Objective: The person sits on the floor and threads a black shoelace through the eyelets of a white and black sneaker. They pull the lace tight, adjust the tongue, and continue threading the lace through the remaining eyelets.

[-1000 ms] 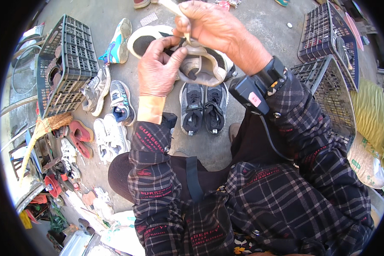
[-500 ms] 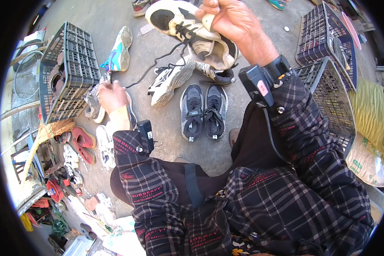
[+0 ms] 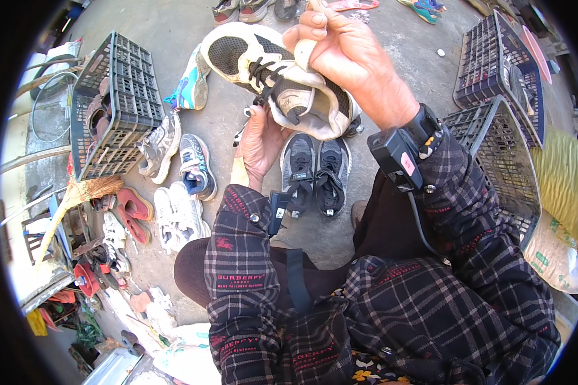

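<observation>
A white sneaker [image 3: 229,54] with black mesh panels and black laces is held up above the ground, toe toward the upper left. My right hand [image 3: 350,54] is closed at its far side, with a pale part of the shoe against the curled fingers; its uppermost fingertips reach the picture's edge. Below the lacing my left hand [image 3: 261,144] is closed, its thumb against the black shoelace [image 3: 261,96]; some of its fingers are hidden by the shoe. Directly beneath, a pair of dark grey sneakers [image 3: 315,173] stands side by side on the ground.
Left of me are a black plastic crate [image 3: 128,96] of footwear, a blue-and-white sneaker [image 3: 198,80], white sneakers [image 3: 180,215], red shoes [image 3: 135,212] and a straw broom [image 3: 87,192]. On the right stand crates [image 3: 494,64] beside sacks [image 3: 559,186]. More shoes [image 3: 244,9] lie at the far edge.
My left hand has moved right, from the stretched-out end of the lace to the sneaker's side. The sneaker has shifted slightly left and nearer to me, with my right hand still on it.
</observation>
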